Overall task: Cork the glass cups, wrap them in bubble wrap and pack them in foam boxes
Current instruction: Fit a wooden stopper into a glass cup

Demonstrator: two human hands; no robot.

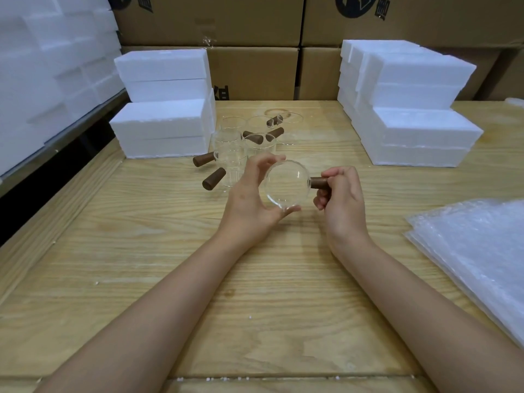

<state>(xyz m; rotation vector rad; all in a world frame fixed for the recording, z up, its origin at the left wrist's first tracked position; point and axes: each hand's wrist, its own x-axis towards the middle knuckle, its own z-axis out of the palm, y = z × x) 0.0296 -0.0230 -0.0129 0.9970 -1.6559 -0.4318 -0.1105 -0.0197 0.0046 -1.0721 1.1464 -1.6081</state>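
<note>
Left hand gripping glass cup, right hand gripping cork handle

The glass cup is clear, smooth, glossy. The cork is dark brown, matt. The table: pale wood, visible grain, matt. The foam boxes: white, matt, granular. The bubble wrap: translucent plastic, dimpled, slight sheen. The cartons: brown matt cardboard.

Pale wooden table, stacked cardboard cartons behind (printed logos).
</note>
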